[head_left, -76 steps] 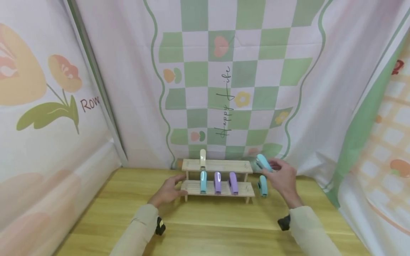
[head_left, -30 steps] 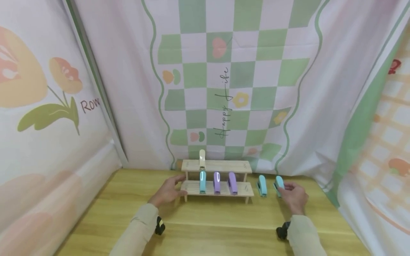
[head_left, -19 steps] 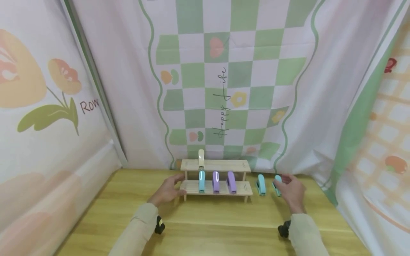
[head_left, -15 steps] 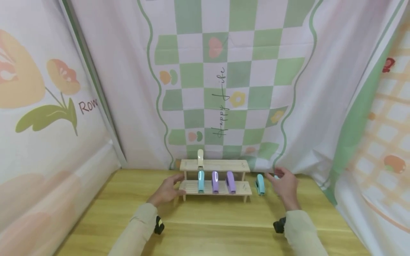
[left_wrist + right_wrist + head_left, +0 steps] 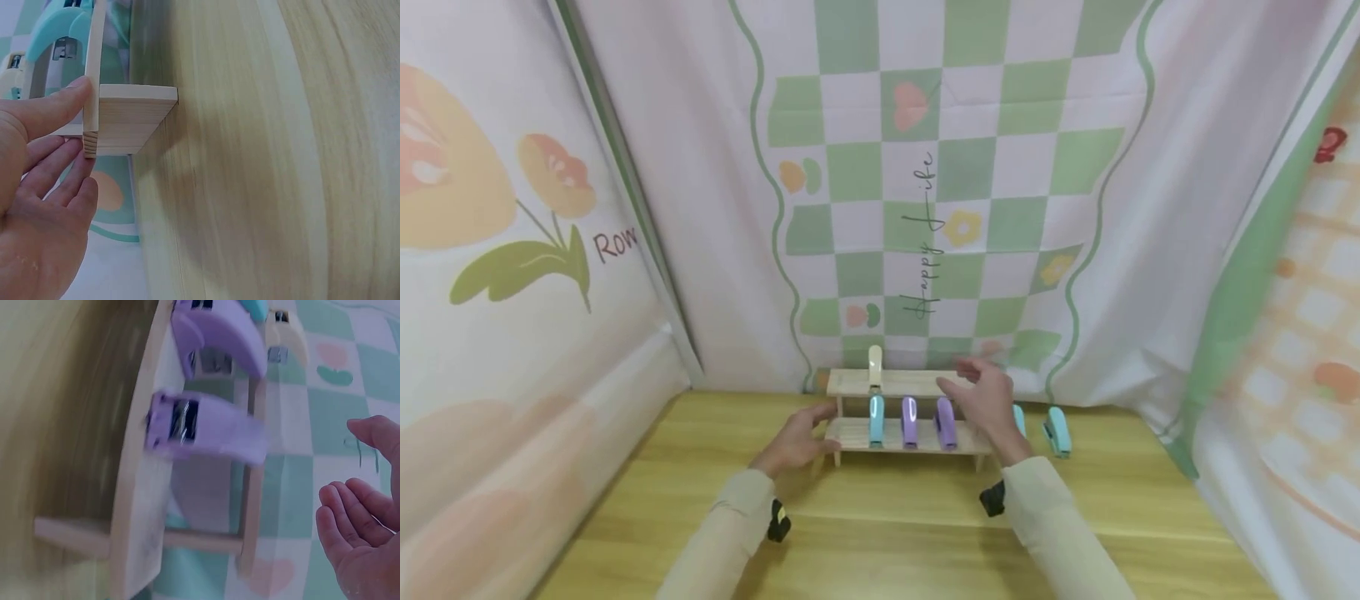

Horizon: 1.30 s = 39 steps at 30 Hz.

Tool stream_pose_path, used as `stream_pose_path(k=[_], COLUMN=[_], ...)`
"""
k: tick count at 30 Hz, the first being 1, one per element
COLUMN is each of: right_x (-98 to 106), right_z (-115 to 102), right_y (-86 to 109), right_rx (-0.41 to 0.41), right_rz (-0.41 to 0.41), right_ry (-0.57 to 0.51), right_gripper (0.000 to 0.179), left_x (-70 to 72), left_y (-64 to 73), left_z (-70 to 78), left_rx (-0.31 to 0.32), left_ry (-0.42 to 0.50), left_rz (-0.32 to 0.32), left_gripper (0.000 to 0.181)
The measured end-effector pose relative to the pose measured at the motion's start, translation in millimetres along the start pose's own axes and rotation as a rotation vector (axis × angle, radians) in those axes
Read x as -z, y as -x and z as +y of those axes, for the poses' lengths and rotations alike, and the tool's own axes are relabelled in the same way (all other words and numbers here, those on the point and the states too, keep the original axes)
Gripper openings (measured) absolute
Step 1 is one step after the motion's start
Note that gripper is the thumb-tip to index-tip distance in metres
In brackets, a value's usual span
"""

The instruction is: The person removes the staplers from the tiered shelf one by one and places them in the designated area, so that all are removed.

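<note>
A two-tier wooden rack (image 5: pixel 917 382) stands on the table. Its upper tier holds a cream stapler (image 5: pixel 875 367); along the lower one stand a light blue stapler (image 5: pixel 876 421) and two purple staplers (image 5: pixel 909 422) (image 5: pixel 946 424). My left hand (image 5: pixel 793 442) pinches the lower plank's left end, thumb on top and fingers beneath, as the left wrist view confirms. Over the rack's right part hovers my right hand (image 5: pixel 988 402), fingers apart and holding nothing. Right of the rack, one light blue stapler (image 5: pixel 1019 419) is partly hidden behind that hand, and another light blue stapler (image 5: pixel 1057 432) stands in full view.
A checkered curtain (image 5: pixel 910 225) hangs close behind the rack. Printed cloth (image 5: pixel 512 358) walls off the left side, and more cloth (image 5: pixel 1300 317) hangs on the right. The wooden table (image 5: pixel 910 533) stretches in front.
My right hand carried a light blue stapler to the right, stood it on the table beside the other one and let go. It then moved left over the rack. My left hand kept its hold.
</note>
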State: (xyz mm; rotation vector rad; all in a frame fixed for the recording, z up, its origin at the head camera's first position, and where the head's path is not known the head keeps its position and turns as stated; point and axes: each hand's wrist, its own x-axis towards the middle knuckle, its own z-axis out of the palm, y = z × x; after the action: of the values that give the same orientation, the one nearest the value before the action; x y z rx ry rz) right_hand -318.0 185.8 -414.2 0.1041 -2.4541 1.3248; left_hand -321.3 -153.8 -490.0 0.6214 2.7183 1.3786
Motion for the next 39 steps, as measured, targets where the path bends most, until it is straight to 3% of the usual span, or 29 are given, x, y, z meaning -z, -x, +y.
stream_pose_path(k=[7, 15, 27, 34, 39], right_x=[-26.1, -60.9, -106.4, -120.3, -124.2], right_z=[-28.3, -39.2, -53.9, -57.0, -55.3], right_y=[-2.8, -3.3, -8.0, -10.6, -12.6], right_rx=[-0.004, 0.019, 0.002, -0.003, -0.015], right_rz=[-0.09, -0.117, 0.0, 0.059, 0.102], right_ry=[-0.019, -0.072, -0.086, -0.054, -0.088], right_gripper=[0.058, 0.062, 0.05, 0.029, 0.022], left_x=[-0.9, -4.3, -1.7, -2.0, -3.4], left_y=[0.1, -0.6, -4.1, -4.5, -5.5], left_z=[4.8, 0.1, 1.2, -0.5, -0.8], left_rx=[-0.012, 0.005, -0.019, -0.02, -0.029], left_ry=[0.0, 0.021, 0.024, 0.049, 0.03], left_rz=[0.012, 0.003, 0.012, 0.016, 0.012], left_gripper=[0.07, 0.07, 0.071, 0.07, 0.07])
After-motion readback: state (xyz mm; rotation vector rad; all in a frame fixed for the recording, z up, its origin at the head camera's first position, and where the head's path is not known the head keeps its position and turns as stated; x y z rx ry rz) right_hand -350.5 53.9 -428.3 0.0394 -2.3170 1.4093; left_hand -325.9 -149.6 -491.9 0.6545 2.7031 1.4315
